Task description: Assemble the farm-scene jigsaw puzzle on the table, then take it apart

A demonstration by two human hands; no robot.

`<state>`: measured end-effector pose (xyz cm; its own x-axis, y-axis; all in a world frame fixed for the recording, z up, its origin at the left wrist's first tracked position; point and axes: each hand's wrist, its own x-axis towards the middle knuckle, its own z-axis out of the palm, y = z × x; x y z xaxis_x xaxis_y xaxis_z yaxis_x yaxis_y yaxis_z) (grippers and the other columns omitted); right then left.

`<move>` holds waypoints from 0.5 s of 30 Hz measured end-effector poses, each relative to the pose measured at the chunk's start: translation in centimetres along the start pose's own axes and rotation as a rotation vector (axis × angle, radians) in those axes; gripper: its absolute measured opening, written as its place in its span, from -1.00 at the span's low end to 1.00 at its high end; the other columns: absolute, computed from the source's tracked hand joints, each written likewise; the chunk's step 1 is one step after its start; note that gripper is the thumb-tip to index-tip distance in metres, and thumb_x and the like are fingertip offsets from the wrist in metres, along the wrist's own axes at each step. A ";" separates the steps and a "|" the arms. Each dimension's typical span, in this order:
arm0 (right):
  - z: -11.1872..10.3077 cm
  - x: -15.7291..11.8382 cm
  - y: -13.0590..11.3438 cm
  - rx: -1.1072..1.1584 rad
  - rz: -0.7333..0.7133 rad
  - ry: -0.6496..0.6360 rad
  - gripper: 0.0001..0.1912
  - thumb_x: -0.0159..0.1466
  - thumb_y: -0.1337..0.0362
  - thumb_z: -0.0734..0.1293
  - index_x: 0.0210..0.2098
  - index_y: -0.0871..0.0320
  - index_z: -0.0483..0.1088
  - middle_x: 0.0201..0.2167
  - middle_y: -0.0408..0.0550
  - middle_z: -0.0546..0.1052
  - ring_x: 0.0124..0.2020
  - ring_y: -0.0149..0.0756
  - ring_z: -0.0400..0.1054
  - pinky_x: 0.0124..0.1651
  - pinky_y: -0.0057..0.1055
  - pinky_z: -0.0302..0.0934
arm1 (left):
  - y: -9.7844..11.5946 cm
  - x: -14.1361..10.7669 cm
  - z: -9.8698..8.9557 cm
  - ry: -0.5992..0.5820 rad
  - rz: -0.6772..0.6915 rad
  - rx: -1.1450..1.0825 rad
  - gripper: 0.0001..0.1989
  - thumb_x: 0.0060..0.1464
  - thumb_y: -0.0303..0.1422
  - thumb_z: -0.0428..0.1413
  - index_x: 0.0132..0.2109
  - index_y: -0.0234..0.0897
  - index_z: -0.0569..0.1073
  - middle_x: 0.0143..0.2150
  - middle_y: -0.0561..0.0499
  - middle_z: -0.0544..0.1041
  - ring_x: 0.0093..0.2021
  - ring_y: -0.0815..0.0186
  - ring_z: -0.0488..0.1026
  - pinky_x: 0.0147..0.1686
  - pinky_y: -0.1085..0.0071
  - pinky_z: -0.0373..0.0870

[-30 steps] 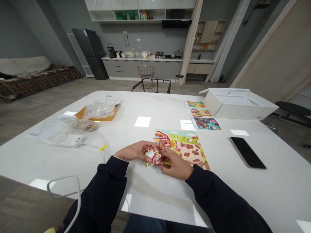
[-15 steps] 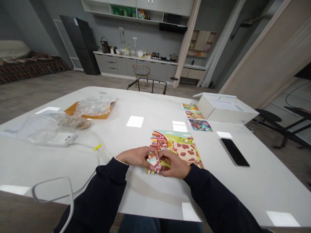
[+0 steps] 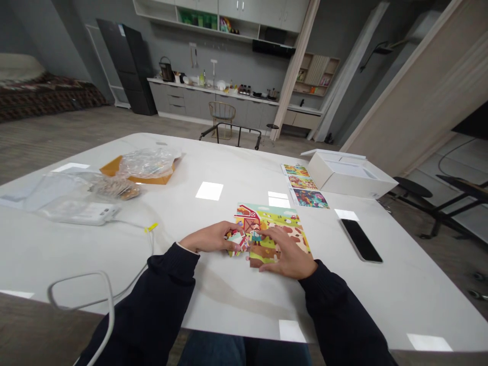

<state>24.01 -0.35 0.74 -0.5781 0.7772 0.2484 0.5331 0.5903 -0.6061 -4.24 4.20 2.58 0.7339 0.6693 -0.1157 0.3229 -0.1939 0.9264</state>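
White glossy tabletop (image 3: pixel 213 300) under my view: my left hand (image 3: pixel 210 237) pinches a small cluster of cardboard jigsaw pieces (image 3: pixel 236 242), while my right hand (image 3: pixel 288 252) lies spread on the farm-scene puzzle (image 3: pixel 272 221) just beside it, the two hands nearly meeting. Those pieces look light, thin and stiff, best taken by their edges. Farther out sit three picture cards (image 3: pixel 305 184), a white cardboard box (image 3: pixel 348 178), a black smartphone (image 3: pixel 360 240) and a plastic bag (image 3: pixel 147 163).

Farm puzzle (image 3: pixel 271 222): red barn, green meadow, brown cow-spot patches on white. Sleeves (image 3: pixel 162 295): dark navy, ribbed cuffs.
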 end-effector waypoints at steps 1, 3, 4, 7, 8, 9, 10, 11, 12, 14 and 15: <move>-0.3 -0.4 0.2 -0.045 0.011 -0.013 -0.18 -0.03 0.06 0.67 0.17 0.03 0.40 0.04 0.09 0.46 0.10 0.06 0.35 0.22 0.08 0.23 | 0.0 0.0 0.1 -0.017 -0.004 0.006 -0.56 0.08 -0.14 0.27 0.03 -0.31 0.53 -0.16 -0.03 0.55 -0.24 0.28 0.43 -0.28 0.44 0.38; -0.5 -1.0 0.4 -0.101 0.038 -0.040 -0.32 -0.04 0.12 0.67 0.05 0.04 0.50 -0.02 0.06 0.46 0.04 0.03 0.37 0.15 0.03 0.28 | 0.0 0.1 0.4 -0.037 -0.025 0.003 -0.54 0.09 -0.13 0.26 0.07 -0.30 0.50 -0.11 -0.05 0.55 -0.21 0.26 0.44 -0.26 0.42 0.39; -0.5 -1.2 0.4 -0.110 0.046 -0.045 -0.40 -0.01 0.15 0.66 0.01 0.04 0.53 -0.05 0.05 0.46 0.01 0.00 0.37 0.12 0.00 0.30 | 0.0 0.1 0.5 -0.038 -0.035 -0.003 -0.52 0.10 -0.13 0.26 0.09 -0.29 0.48 -0.07 -0.07 0.55 -0.19 0.25 0.45 -0.24 0.41 0.40; -0.2 -1.3 0.3 -0.071 0.048 -0.032 -0.56 0.07 0.21 0.60 -0.06 0.05 0.55 -0.12 0.01 0.46 -0.05 -0.08 0.39 0.07 -0.10 0.33 | 0.1 0.2 1.1 -0.034 -0.049 -0.009 -0.51 0.11 -0.12 0.25 0.11 -0.26 0.46 -0.02 -0.08 0.55 -0.11 0.20 0.46 -0.15 0.36 0.43; -0.1 -1.2 0.2 -0.045 0.041 -0.024 -0.59 0.08 0.23 0.59 -0.08 0.05 0.54 -0.13 0.00 0.47 -0.07 -0.11 0.40 0.05 -0.13 0.33 | 0.2 0.3 1.3 -0.031 -0.042 -0.004 -0.53 0.11 -0.12 0.25 0.10 -0.25 0.46 -0.02 -0.08 0.55 -0.10 0.19 0.46 -0.13 0.35 0.43; -0.1 -1.1 0.2 -0.020 0.035 -0.014 -0.60 0.08 0.25 0.58 -0.09 0.06 0.52 -0.14 -0.01 0.48 -0.09 -0.12 0.40 0.03 -0.15 0.33 | 0.2 0.4 1.5 -0.026 -0.026 0.003 -0.54 0.11 -0.13 0.25 0.09 -0.24 0.46 -0.01 -0.07 0.55 -0.09 0.19 0.47 -0.13 0.35 0.44; -0.1 -1.0 0.1 0.002 0.030 -0.004 -0.61 0.08 0.27 0.57 -0.11 0.06 0.50 -0.15 -0.03 0.49 -0.11 -0.14 0.40 0.00 -0.18 0.33 | 0.3 0.5 1.8 -0.015 -0.004 0.016 -0.56 0.11 -0.14 0.25 0.08 -0.24 0.47 0.00 -0.07 0.55 -0.08 0.18 0.47 -0.12 0.35 0.44; -0.1 -0.9 0.1 0.019 0.029 0.005 -0.62 0.07 0.29 0.56 -0.13 0.07 0.47 -0.17 -0.05 0.49 -0.13 -0.16 0.39 -0.02 -0.20 0.33 | 0.4 0.6 2.0 0.000 0.020 0.031 -0.57 0.12 -0.14 0.25 0.08 -0.23 0.47 0.01 -0.07 0.54 -0.06 0.18 0.47 -0.11 0.34 0.44; -0.1 -0.9 0.1 0.031 0.034 0.016 -0.63 0.06 0.30 0.55 -0.15 0.07 0.44 -0.20 -0.07 0.50 -0.17 -0.19 0.39 -0.06 -0.24 0.32 | 0.6 0.8 2.3 0.014 0.038 0.044 -0.57 0.12 -0.14 0.25 0.07 -0.23 0.48 0.01 -0.07 0.54 -0.05 0.17 0.47 -0.10 0.34 0.44; 0.0 -0.9 0.1 0.043 0.055 0.032 -0.64 0.06 0.31 0.53 -0.18 0.07 0.40 -0.26 -0.12 0.49 -0.26 -0.24 0.36 -0.16 -0.30 0.29 | 1.0 1.0 2.9 0.029 0.048 0.064 -0.59 0.12 -0.15 0.25 0.06 -0.22 0.48 -0.01 -0.05 0.54 -0.07 0.18 0.47 -0.10 0.34 0.44; 0.1 -0.9 0.1 0.042 0.068 0.035 -0.63 0.06 0.30 0.53 -0.18 0.07 0.39 -0.28 -0.13 0.49 -0.29 -0.26 0.34 -0.20 -0.32 0.28 | 1.3 1.1 3.2 0.033 0.042 0.069 -0.60 0.11 -0.16 0.25 0.06 -0.22 0.48 -0.03 -0.04 0.54 -0.09 0.20 0.48 -0.10 0.34 0.44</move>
<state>24.52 -0.99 0.33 -0.5194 0.8226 0.2314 0.5432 0.5269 -0.6536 -1.13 2.43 2.51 0.7278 0.6828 -0.0639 0.3333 -0.2708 0.9031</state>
